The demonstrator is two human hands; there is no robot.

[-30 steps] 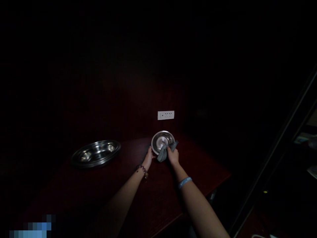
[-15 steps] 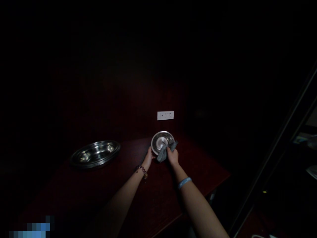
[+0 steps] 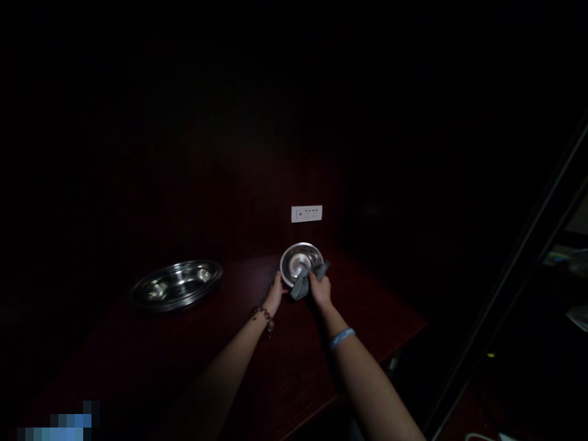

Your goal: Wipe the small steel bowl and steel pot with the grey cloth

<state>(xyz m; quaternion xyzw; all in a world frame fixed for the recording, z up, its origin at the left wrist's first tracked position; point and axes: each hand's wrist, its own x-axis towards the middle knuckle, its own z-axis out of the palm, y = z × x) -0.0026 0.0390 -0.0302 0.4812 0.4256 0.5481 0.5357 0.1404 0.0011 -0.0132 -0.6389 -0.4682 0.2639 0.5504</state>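
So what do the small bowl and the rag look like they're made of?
Bowl: probably stainless steel, polished; it throws bright glints like the tray on the left. Rag: soft grey woven cloth, matte, bunched and draping in the right hand. Dim light, so hedged.

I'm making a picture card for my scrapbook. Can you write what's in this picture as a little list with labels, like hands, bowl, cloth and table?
left hand: holds the near left edge of the small bowl
right hand: grips the grey cloth
small bowl: shiny metal, tilted up on its edge so its inside faces the camera
grey cloth: pressed against the bowl's lower inside
big dish: shiny metal, lies flat to the left, untouched
table: dark red wood
wall plate: white, on the wall behind the bowl
light: very dim, most of the room is hidden
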